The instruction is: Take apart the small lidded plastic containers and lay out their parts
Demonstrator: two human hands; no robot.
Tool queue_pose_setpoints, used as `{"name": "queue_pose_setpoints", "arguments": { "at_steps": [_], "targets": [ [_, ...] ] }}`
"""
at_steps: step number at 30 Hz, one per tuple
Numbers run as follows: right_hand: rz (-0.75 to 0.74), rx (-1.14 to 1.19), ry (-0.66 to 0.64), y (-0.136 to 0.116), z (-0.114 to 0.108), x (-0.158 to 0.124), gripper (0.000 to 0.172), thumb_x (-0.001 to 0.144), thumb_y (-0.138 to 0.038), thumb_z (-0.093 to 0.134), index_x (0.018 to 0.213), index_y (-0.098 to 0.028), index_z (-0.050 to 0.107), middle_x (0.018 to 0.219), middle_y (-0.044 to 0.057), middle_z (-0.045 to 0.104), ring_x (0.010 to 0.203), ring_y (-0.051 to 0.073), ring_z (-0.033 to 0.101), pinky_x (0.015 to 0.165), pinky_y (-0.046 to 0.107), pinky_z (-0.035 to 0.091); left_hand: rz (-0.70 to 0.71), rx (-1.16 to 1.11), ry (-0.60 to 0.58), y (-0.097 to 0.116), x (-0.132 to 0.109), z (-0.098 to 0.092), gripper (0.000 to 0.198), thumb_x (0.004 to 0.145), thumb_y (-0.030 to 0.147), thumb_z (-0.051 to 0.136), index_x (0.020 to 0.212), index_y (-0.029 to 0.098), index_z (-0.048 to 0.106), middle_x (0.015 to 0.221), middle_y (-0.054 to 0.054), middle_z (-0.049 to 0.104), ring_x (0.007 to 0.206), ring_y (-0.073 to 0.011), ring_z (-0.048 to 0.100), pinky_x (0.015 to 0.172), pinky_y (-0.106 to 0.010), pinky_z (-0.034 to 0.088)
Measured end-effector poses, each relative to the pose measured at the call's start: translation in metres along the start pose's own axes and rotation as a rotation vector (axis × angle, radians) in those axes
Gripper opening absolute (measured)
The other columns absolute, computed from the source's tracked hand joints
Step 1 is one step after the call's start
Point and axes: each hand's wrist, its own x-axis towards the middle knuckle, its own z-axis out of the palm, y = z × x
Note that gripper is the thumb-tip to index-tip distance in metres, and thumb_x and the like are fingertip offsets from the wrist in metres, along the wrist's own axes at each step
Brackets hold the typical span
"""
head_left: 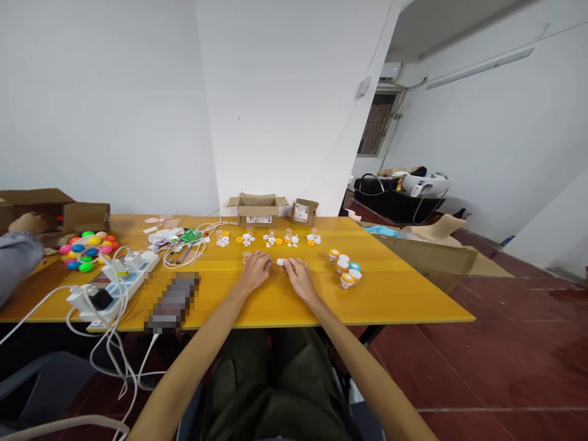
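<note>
A small white piece (279, 261) lies on the table (395, 294), between the left hand (256, 269) and right hand (297, 273). Both hands' fingertips pinch it, left of the jars (345, 268).

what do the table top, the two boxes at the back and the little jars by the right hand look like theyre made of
Table top: probably laminate or painted board; even yellow, slight sheen, thin edge.
Two boxes, open box and smaller box: cardboard; matte brown, folded flaps, white labels.
Little jars beside the right hand: likely plastic; clear bodies, orange, white and teal lids. Too small to be sure.
</note>
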Motion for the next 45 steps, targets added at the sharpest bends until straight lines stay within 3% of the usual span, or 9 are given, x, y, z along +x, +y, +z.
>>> {"name": "queue_pose_setpoints", "arguments": {
  "at_steps": [9,15,22,26,30,34,45],
  "targets": [
    [-0.02,-0.086,-0.01,0.004,0.003,-0.001,0.033,0.1,-0.038,0.044,0.077,-0.025,0.064,0.081,0.003,0.071,0.084,0.021,0.061,0.079,0.031,0.041,-0.054,0.169,0.006,0.001,-0.002,-0.001,0.029,0.079,0.003,0.052,0.082,0.021,0.073,0.089,-0.012,0.072,0.106,-0.0301,0.057,0.092,-0.045,0.041],
    [-0.101,-0.205,0.015,0.007,0.006,-0.003,0.029,0.1,-0.036,0.047,0.083,-0.026,0.069,0.087,0.005,0.073,0.088,0.023,0.06,0.078,0.033,0.039,-0.078,0.151,0.064,0.004,-0.001,-0.003,0.034,0.079,0.003,0.051,0.094,0.023,0.075,0.096,-0.011,0.071,0.112,-0.0302,0.054,0.093,-0.044,0.04],
    [-0.128,-0.276,0.032,0.002,0.001,-0.003,0.026,0.099,-0.029,0.05,0.09,-0.028,0.075,0.087,0.006,0.076,0.087,0.024,0.059,0.078,0.035,0.036,-0.089,-0.109,0.065,0.013,0.002,-0.011,0.028,0.095,0.025,0.047,0.094,0.025,0.075,0.091,-0.005,0.073,0.099,-0.0245,0.057,0.092,-0.04,0.044],
    [-0.091,-0.246,0.032,0.001,-0.001,-0.002,0.026,0.098,-0.027,0.052,0.094,-0.03,0.077,0.084,0.005,0.075,0.086,0.024,0.058,0.077,0.035,0.035,-0.108,-0.263,0.014,0.013,0.004,-0.007,0.027,0.095,0.038,0.052,0.092,0.024,0.075,0.09,-0.003,0.074,0.094,-0.0227,0.058,0.093,-0.037,0.045],
    [-0.083,-0.18,0.006,0.002,-0.001,-0.002,0.028,0.098,-0.027,0.05,0.098,-0.032,0.078,0.083,0.005,0.074,0.087,0.025,0.057,0.078,0.036,0.035,-0.099,-0.401,-0.015,0.009,0.006,-0.004,0.021,0.09,0.037,0.061,0.086,0.023,0.076,0.086,-0.003,0.074,0.091,-0.0222,0.061,0.091,-0.036,0.046],
    [-0.073,-0.149,-0.007,0.002,0.0,-0.002,0.029,0.099,-0.031,0.048,0.101,-0.032,0.077,0.085,0.006,0.075,0.09,0.025,0.058,0.08,0.037,0.036,-0.113,-0.513,0.028,0.008,0.008,-0.004,0.018,0.086,0.036,0.064,0.083,0.021,0.075,0.085,-0.004,0.074,0.091,-0.0214,0.063,0.088,-0.034,0.049],
    [-0.038,-0.154,0.006,0.003,0.001,-0.001,0.032,0.1,-0.035,0.045,0.089,-0.028,0.074,0.09,0.006,0.075,0.09,0.025,0.06,0.077,0.035,0.036,-0.117,-0.684,-0.034,0.013,0.009,-0.006,0.019,0.081,0.037,0.071,0.089,0.02,0.075,0.091,-0.005,0.076,0.087,-0.0191,0.067,0.085,-0.033,0.051]
  ]
}}
